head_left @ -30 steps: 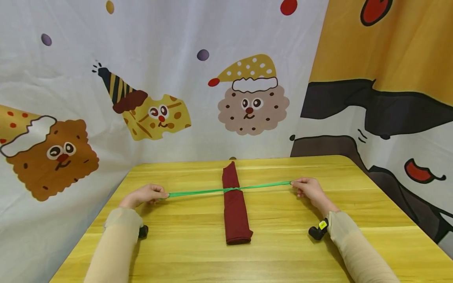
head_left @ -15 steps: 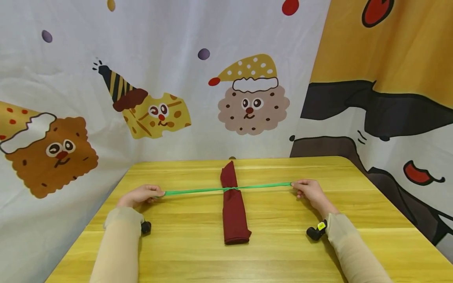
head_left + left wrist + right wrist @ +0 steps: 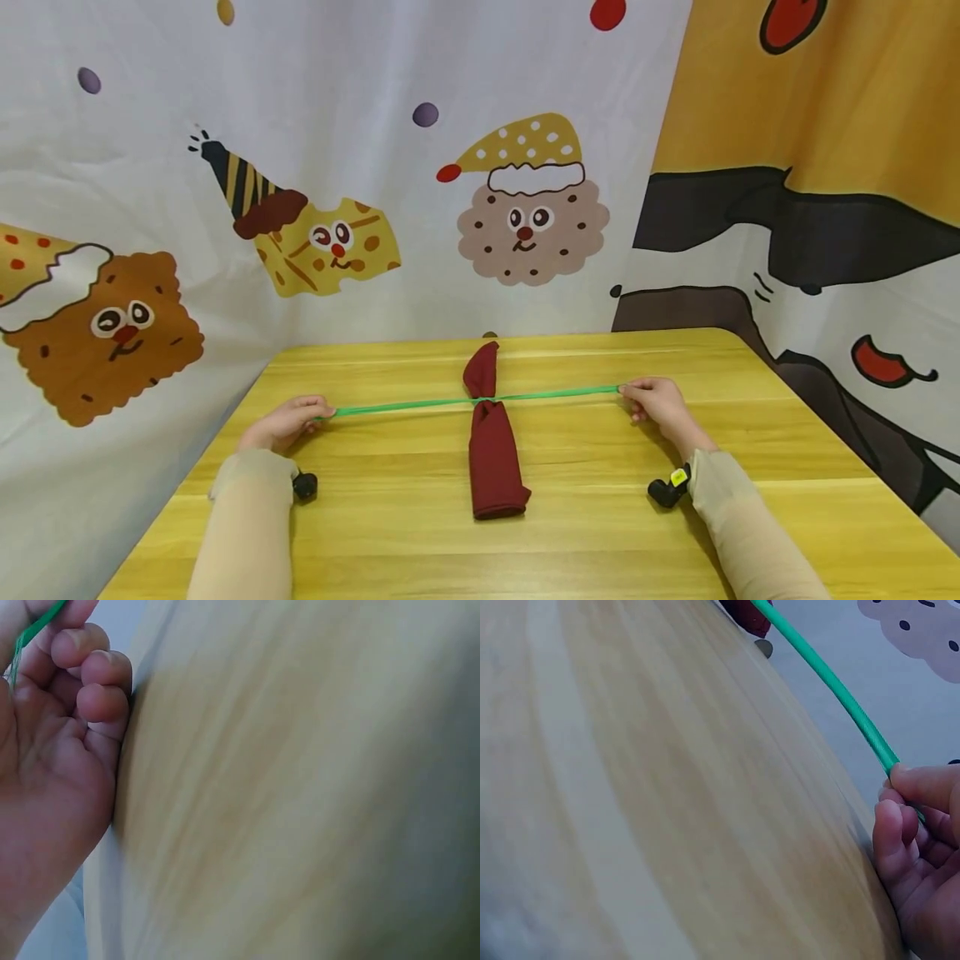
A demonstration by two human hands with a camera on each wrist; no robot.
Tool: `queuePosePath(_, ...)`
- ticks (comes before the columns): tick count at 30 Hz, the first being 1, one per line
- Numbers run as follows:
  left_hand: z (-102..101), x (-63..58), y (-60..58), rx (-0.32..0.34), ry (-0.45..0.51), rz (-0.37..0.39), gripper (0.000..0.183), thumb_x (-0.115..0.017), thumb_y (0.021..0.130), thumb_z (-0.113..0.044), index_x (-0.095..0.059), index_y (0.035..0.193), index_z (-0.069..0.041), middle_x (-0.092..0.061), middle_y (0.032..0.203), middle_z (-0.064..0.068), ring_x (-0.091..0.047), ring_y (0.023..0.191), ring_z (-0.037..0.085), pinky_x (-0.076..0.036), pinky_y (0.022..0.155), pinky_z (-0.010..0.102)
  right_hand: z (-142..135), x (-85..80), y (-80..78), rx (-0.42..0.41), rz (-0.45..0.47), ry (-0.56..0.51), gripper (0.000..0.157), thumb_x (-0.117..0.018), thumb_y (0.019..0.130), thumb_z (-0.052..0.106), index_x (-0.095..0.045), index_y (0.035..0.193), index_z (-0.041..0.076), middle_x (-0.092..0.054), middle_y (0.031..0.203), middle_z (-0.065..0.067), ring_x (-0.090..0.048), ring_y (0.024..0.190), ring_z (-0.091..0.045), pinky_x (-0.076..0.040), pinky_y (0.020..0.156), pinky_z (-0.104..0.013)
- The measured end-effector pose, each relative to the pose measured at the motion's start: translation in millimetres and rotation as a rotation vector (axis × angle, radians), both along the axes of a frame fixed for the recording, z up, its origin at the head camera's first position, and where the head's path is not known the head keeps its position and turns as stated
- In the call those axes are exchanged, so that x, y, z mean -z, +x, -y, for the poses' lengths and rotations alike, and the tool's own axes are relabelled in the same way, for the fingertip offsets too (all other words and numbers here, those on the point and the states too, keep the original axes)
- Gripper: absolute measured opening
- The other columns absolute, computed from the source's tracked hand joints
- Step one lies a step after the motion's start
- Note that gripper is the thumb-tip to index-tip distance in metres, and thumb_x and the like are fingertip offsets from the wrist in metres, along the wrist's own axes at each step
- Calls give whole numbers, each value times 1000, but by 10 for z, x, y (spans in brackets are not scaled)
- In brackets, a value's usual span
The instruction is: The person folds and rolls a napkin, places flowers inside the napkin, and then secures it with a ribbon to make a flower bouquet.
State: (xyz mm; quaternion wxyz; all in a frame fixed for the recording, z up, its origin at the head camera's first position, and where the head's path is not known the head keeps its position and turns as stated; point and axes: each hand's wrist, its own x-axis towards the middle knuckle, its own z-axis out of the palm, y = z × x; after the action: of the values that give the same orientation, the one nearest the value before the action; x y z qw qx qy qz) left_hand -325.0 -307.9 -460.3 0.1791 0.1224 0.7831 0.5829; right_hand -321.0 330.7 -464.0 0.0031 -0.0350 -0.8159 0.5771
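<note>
A dark red folded cloth [image 3: 497,467] lies lengthwise on the table in the head view. Round its upper part runs a green ribbon [image 3: 405,407], crossed there and cinching the fabric into a narrow waist. My left hand [image 3: 288,421] pinches the ribbon's left end between thumb and fingers, its other fingers curled in the left wrist view. At the opposite end, my right hand [image 3: 660,408] pinches the ribbon between thumb and forefinger. Both sides of the ribbon stretch straight and taut, low over the wood. In the right wrist view, the green ribbon [image 3: 832,682] leads up to the red cloth [image 3: 748,615].
The wooden table [image 3: 600,517] reaches back to a white curtain [image 3: 360,100] printed with cartoon biscuits and cheese. An orange and black patterned part of it [image 3: 847,125] hangs at the right. A small black camera sits on each wrist [image 3: 663,493].
My left hand has moved outward to the left, drawing the ribbon longer on that side. The cloth's waist has tightened and gathered, its top fanning out. My right hand has stayed nearly in place.
</note>
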Motion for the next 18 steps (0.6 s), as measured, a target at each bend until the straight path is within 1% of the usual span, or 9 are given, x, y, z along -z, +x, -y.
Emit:
queuePosePath(3,-13,-4,32,-19,2,-9,32,-55,99,-12,-39,71,-10,-38,74,2,-37,66,15,-35,66,27,-4,16,-4,15,6,7,33,-60,97,16,-57,112,-13,-52,67,-6,-52,52,-12,-52,53,-29)
queuePosePath(8,-2,15,76,-50,-4,1,34,-55,99,-12,-36,70,-9,-37,75,3,-36,67,16,-34,66,28,3,29,-11,48,27,2,26,-59,97,16,-58,101,-10,-50,65,-5,-51,52,-13,-53,53,-30)
queuePosePath(12,3,7,69,-66,24,-34,34,-52,100,-10,-36,70,-8,-37,73,2,-34,65,16,-33,65,27,13,16,-24,81,32,-11,23,-57,97,15,-57,96,-8,-49,64,-5,-53,49,-14,-55,54,-32)
queuePosePath(15,-3,0,65,-74,40,-58,33,-51,100,-9,-36,70,-6,-37,73,3,-34,65,17,-33,65,27,14,1,-27,88,28,-21,22,-56,98,14,-56,94,-7,-48,64,-5,-53,49,-13,-56,55,-33)
queuePosePath(18,-19,2,82,-106,32,-43,34,-53,99,-10,-37,70,-6,-39,73,3,-35,65,17,-34,65,27,7,-1,-21,79,29,-27,22,-55,98,14,-55,93,-8,-48,63,-5,-54,49,-14,-56,57,-33)
